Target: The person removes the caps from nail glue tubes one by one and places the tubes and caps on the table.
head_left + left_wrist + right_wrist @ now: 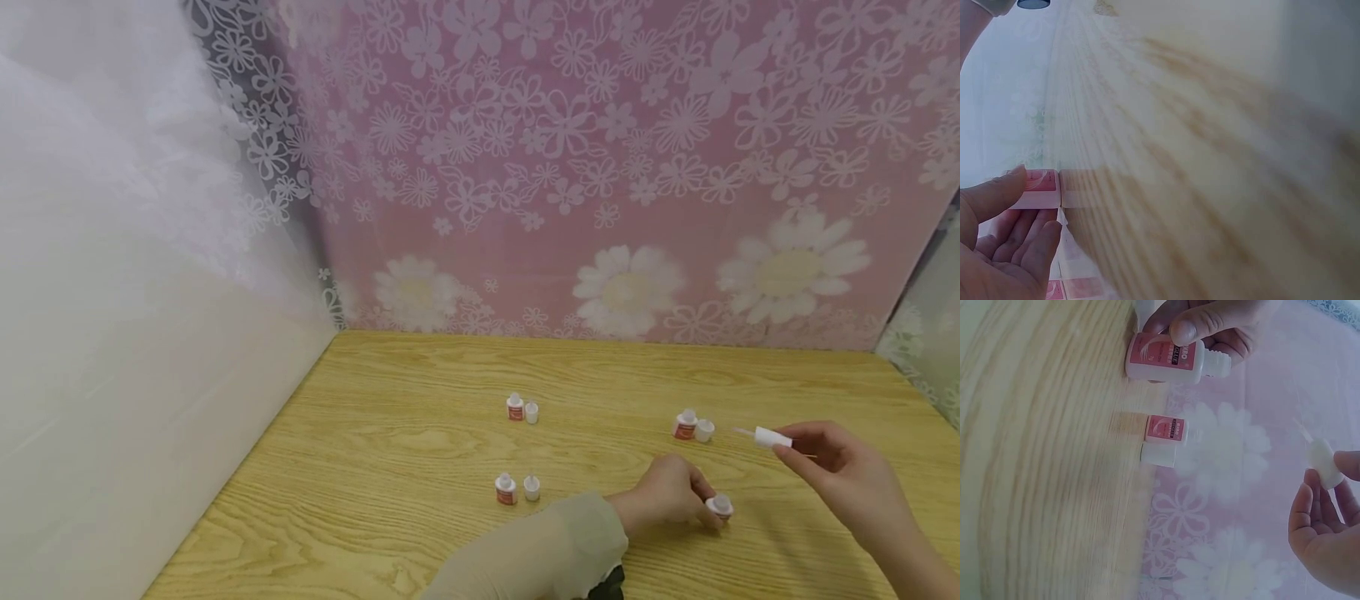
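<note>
My left hand holds a small white glue bottle with a red label, upright on the wooden table. Its neck is uncapped; in the right wrist view the thumb lies across the label of that glue bottle. To the right and higher, my right hand pinches a white brush cap, its thin brush pointing left, toward the back bottle's cap. Just behind the left hand stands another uncapped glue bottle, with its white cap close beside it.
On the left half of the wooden table stand two more uncapped glue bottles, one farther back and one nearer. Each has a white cap to its right. A pink flowered curtain borders the back, a whitish sheet the left.
</note>
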`<state>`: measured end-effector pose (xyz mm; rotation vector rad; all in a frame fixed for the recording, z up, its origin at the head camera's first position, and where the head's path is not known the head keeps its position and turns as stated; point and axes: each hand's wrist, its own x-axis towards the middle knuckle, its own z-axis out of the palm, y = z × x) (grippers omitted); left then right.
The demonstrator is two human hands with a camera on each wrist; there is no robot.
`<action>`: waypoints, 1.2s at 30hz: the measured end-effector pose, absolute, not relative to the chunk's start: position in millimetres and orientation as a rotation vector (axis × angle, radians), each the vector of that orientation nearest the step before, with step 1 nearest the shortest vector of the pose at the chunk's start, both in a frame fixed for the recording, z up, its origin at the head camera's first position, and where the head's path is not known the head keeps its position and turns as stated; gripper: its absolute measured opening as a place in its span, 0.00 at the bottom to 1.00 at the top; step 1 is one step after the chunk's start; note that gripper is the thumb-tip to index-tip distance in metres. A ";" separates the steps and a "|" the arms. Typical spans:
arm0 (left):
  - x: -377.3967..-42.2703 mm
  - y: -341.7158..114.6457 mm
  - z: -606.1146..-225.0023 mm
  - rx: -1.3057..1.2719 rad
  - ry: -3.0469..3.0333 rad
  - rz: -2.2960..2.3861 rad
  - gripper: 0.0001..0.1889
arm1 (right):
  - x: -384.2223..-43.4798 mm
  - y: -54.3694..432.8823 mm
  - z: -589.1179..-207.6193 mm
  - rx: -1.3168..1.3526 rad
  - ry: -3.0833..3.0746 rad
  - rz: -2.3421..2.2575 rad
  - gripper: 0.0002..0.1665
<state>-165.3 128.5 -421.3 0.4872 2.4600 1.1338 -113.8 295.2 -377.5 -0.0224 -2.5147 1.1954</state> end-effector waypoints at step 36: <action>-165.1 126.0 -420.1 0.491 2.440 1.173 0.10 | -121.5 307.6 -392.0 -0.047 -2.612 1.414 0.14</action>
